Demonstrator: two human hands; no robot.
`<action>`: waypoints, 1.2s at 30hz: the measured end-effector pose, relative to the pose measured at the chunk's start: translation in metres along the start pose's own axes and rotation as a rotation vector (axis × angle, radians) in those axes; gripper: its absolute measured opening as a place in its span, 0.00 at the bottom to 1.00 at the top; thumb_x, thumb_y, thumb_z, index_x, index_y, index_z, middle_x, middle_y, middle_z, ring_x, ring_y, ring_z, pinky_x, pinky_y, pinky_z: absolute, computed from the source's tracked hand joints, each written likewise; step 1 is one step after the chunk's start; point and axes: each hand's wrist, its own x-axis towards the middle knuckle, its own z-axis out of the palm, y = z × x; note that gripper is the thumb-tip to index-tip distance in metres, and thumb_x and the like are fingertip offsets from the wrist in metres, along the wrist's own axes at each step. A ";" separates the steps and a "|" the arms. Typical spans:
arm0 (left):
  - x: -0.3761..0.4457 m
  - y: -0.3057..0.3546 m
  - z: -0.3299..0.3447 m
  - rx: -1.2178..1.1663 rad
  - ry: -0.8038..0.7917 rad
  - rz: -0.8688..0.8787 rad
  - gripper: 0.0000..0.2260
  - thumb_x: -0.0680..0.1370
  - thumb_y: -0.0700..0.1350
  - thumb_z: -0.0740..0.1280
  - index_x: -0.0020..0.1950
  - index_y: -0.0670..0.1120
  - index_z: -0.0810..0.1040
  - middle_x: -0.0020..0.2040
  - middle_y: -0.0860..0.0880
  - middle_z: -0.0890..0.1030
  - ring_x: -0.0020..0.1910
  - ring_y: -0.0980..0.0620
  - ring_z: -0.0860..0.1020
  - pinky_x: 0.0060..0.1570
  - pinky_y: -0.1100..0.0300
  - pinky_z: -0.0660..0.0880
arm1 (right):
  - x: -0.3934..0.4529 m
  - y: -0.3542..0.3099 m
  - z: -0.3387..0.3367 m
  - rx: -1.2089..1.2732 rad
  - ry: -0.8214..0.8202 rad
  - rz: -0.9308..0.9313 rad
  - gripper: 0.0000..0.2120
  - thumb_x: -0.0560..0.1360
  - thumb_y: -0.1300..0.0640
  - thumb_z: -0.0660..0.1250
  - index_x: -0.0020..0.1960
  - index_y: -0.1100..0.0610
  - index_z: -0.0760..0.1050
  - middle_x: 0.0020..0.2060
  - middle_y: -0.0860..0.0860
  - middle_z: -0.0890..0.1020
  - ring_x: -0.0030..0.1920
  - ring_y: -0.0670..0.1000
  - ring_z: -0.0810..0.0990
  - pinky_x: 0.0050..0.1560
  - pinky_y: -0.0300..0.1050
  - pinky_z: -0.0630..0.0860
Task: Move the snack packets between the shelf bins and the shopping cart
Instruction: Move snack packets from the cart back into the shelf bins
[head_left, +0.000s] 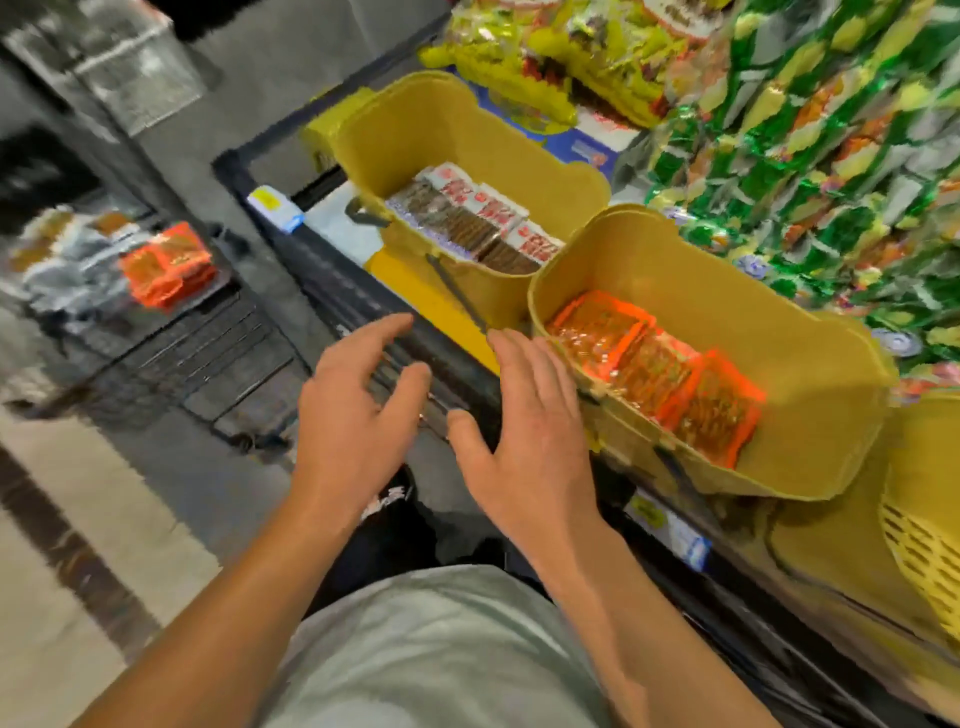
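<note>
hands: left (358, 410), right (524, 431) spread, empty | yellow bins (810, 415) on dark shelf (332, 280) | grey floor (218, 478)

Even, fairly bright overhead light is cast, with few hard shadows. Heavy motion blur is seen throughout, worst at the left and top edges. Wide-angle bending is noted toward the corners. Glare is caught on the green foil packets (810, 171).

Two bins sat side by side on the shelf (675, 540), the near bin (810, 415) holding packets (660, 369), the far bin (415, 135) behind it holding other packets (467, 218), while the cart (171, 343) stood well apart to their left.
</note>
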 end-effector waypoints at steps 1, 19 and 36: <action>-0.006 -0.008 -0.009 0.004 0.043 -0.032 0.17 0.78 0.50 0.67 0.67 0.57 0.76 0.60 0.64 0.75 0.61 0.64 0.71 0.62 0.61 0.68 | 0.000 -0.005 0.006 0.008 -0.040 -0.031 0.32 0.77 0.46 0.63 0.78 0.55 0.62 0.77 0.51 0.65 0.79 0.52 0.55 0.79 0.49 0.52; -0.048 -0.176 -0.201 0.060 0.426 -0.445 0.19 0.79 0.44 0.69 0.71 0.51 0.75 0.61 0.61 0.72 0.61 0.67 0.66 0.64 0.68 0.61 | 0.044 -0.184 0.185 -0.036 -0.519 -0.398 0.34 0.78 0.49 0.67 0.80 0.53 0.58 0.79 0.49 0.60 0.80 0.51 0.50 0.77 0.42 0.44; 0.074 -0.295 -0.320 0.049 0.332 -0.495 0.21 0.79 0.46 0.68 0.72 0.52 0.73 0.68 0.53 0.77 0.69 0.54 0.70 0.67 0.58 0.64 | 0.135 -0.313 0.325 -0.056 -0.530 -0.356 0.31 0.77 0.51 0.68 0.77 0.56 0.64 0.75 0.52 0.68 0.77 0.54 0.61 0.77 0.54 0.60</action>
